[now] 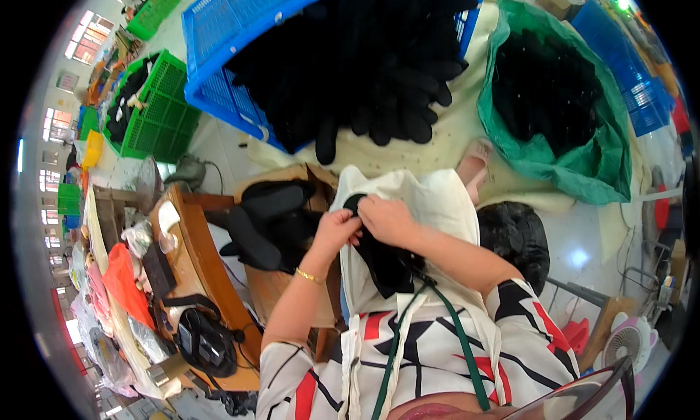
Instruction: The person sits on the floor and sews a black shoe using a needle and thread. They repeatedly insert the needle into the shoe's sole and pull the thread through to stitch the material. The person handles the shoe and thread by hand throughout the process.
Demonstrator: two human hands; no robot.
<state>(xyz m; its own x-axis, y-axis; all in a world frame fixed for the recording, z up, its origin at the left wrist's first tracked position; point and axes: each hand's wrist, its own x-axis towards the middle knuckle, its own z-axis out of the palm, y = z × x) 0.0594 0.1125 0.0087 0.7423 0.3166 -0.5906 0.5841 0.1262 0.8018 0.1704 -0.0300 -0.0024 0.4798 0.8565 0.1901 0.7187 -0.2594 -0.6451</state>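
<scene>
On my lap, over a white apron (437, 194), lies a black cloth shoe (386, 263). My left hand (339, 229) pinches its far end, fingers curled. Right beside it, my right hand (385, 219) grips the same end with bent fingers, and the two hands nearly touch. The fingertips partly hide the edge they hold, so any small item between them cannot be made out. Left of my lap, several black shoes (255, 238) rest on a cardboard box (284, 292).
Ahead, a tilted blue crate (211, 52) overflows with black shoes. A green sack (620, 154) of black pieces stands at the far right. A wooden table (193, 252) with a black device (204, 340) is at my left. A black bag (514, 245) sits by my right arm.
</scene>
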